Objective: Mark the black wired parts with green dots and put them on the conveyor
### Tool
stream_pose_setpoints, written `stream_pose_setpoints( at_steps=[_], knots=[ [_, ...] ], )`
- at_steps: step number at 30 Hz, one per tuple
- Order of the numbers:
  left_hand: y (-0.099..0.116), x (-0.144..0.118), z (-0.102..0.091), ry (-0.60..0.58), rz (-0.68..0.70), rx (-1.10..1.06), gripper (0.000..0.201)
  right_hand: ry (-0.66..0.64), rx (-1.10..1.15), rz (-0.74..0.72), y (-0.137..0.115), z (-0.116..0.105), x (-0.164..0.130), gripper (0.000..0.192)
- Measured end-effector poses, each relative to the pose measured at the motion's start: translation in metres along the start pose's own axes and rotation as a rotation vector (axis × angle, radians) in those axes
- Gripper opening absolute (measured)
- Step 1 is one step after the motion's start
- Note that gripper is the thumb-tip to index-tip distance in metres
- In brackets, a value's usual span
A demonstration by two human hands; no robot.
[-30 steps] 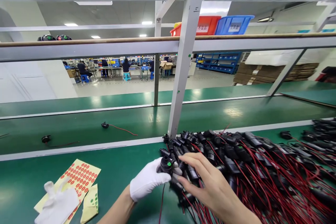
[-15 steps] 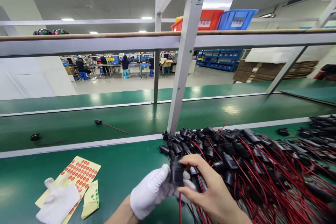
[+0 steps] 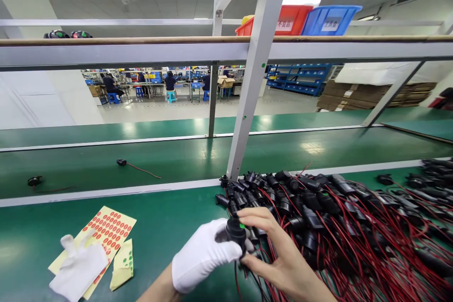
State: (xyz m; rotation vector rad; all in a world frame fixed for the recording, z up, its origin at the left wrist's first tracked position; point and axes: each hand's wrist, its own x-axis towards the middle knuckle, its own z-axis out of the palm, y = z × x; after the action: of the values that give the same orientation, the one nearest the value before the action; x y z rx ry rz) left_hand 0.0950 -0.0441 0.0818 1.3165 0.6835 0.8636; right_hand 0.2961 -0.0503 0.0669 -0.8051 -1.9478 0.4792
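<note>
A black cylindrical part with a green dot sticker and wires (image 3: 235,231) is held upright, slightly tilted, above the green table. My left hand (image 3: 205,257), in a white glove, is closed round its side with the thumb in front. Bare, my right hand (image 3: 274,250) grips the same part from the right, with fingers at its top and thumb low on its side. Just beyond both hands lies a heap of similar black parts with red and black wires (image 3: 311,217).
Left on the table are a sheet of red oval stickers (image 3: 112,226), a white glove (image 3: 79,269) and a folded piece with green dots (image 3: 122,264). Behind a white strip, a green belt (image 3: 184,158) carries two wired parts. A slanted white post (image 3: 253,75) rises ahead.
The held part has been turned, and its green dot now faces me more. My left thumb has shifted across its front. On the belt, the two loose parts have moved left.
</note>
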Motion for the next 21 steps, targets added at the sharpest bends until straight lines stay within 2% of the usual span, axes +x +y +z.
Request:
stream_pose_setpoints(
  at_steps=[3,6,9,12,14,16,18,19,21],
  knots=[
    [0.006,-0.001,-0.008,0.190,0.181,0.392,0.037,0.027,-0.163,-0.081,0.002,-0.008,0.001,0.055],
    [0.005,-0.005,-0.008,0.241,0.386,0.572,0.030,0.097,-0.229,-0.025,0.006,-0.013,0.001,0.048],
    [0.005,-0.005,-0.005,0.240,0.429,0.577,0.036,0.137,-0.254,0.007,0.008,-0.015,0.000,0.032],
    [0.011,0.014,-0.016,0.353,0.317,0.293,0.035,0.141,-0.258,0.033,0.013,-0.018,-0.006,0.022],
    [0.020,0.040,-0.043,0.466,0.243,0.066,0.027,0.125,-0.273,0.061,0.019,-0.021,-0.014,0.018],
    [0.032,0.072,-0.084,0.570,0.233,-0.068,0.013,0.111,-0.292,0.089,0.027,-0.026,-0.023,0.015],
    [0.042,0.101,-0.132,0.679,0.244,-0.198,0.024,0.090,-0.312,0.129,0.036,-0.029,-0.033,0.012],
    [0.046,0.111,-0.154,0.730,0.243,-0.255,0.023,0.072,-0.324,0.147,0.039,-0.029,-0.037,0.011],
    [0.046,0.123,-0.189,0.788,0.229,-0.345,0.028,0.016,-0.370,0.179,0.045,-0.024,-0.047,0.009]
  ],
)
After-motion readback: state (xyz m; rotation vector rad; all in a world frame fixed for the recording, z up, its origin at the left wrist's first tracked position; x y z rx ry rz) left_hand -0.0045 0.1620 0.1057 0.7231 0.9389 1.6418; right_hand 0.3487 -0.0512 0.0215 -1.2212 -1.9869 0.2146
